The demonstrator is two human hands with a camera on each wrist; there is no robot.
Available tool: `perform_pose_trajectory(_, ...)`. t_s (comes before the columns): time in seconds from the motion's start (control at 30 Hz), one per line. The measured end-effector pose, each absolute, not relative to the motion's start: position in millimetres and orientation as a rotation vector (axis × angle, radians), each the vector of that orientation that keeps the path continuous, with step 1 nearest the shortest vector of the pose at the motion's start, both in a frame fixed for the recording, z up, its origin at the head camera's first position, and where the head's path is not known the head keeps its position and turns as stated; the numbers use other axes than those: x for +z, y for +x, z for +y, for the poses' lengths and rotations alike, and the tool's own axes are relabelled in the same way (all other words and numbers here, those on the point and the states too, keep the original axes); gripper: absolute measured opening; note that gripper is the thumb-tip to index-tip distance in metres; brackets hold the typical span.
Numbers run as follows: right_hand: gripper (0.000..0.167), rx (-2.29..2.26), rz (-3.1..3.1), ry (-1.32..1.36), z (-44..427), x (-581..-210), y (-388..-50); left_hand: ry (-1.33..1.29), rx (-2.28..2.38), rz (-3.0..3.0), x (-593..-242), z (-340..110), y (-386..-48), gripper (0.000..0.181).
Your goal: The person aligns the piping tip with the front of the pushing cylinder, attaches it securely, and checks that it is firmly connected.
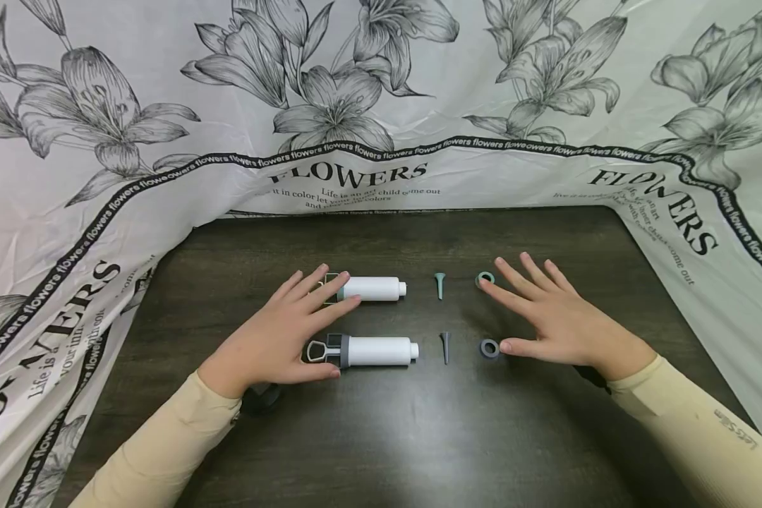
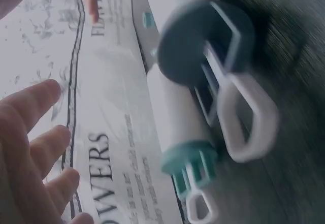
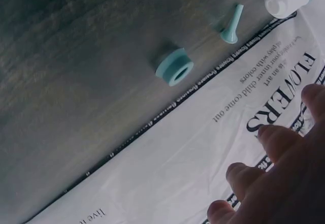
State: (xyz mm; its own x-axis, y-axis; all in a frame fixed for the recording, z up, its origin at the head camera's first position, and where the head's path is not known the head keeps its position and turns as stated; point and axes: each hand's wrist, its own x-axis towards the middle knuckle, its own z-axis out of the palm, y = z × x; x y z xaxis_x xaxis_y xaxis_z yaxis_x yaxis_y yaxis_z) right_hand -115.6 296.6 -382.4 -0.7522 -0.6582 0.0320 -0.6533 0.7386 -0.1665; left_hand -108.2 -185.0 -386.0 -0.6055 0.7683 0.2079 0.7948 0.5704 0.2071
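Note:
My left hand [image 1: 269, 339] is spread with straight fingers over the handle ends of two white syringe-like tubes, holding neither. The far tube [image 1: 375, 288] has a teal collar; the near tube [image 1: 379, 351] has a dark grey collar and a loop pull handle [image 1: 316, 351]. In the left wrist view, the teal collar [image 2: 190, 155] and its loop handle show clearly. My right hand [image 1: 559, 321], fingers spread, is beside a teal ring [image 1: 492, 276] and a grey ring [image 1: 485, 352]. Its index fingertip overlaps the teal ring in the head view; contact is unclear.
Between tubes and rings lie a teal tapered nozzle [image 1: 440, 284] and a grey tapered nozzle [image 1: 446, 347]. Everything lies on a dark wood-grain table [image 1: 406, 437]. A white flower-print sheet [image 1: 508, 183] hangs along its back and sides.

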Motion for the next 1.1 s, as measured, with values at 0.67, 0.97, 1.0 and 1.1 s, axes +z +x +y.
perform_pose_trajectory(0.67, 0.039, -0.314, 2.992, -0.747, 280.4, -401.0, -152.2, -1.654, -0.472, -2.565, -358.9, -96.7, -128.5, 0.023)
perform_pose_trajectory(0.97, 0.034, -0.437, 2.911, -0.536, 268.3, -414.1, -184.7, -1.624, -0.45, -2.852, -346.2, -56.1, -168.6, 0.018)
perform_pose_trajectory(1.0, 0.039, -0.439, 2.904, -0.528, 268.0, -415.4, -187.4, -1.601, -0.422, -2.881, -348.8, -47.3, -174.7, 0.019)
perform_pose_trajectory(1.1, 0.048, -0.41, 2.896, -0.542, 266.5, -419.2, -192.3, -1.56, -0.303, -2.967, -360.6, -18.6, -188.8, 0.024)
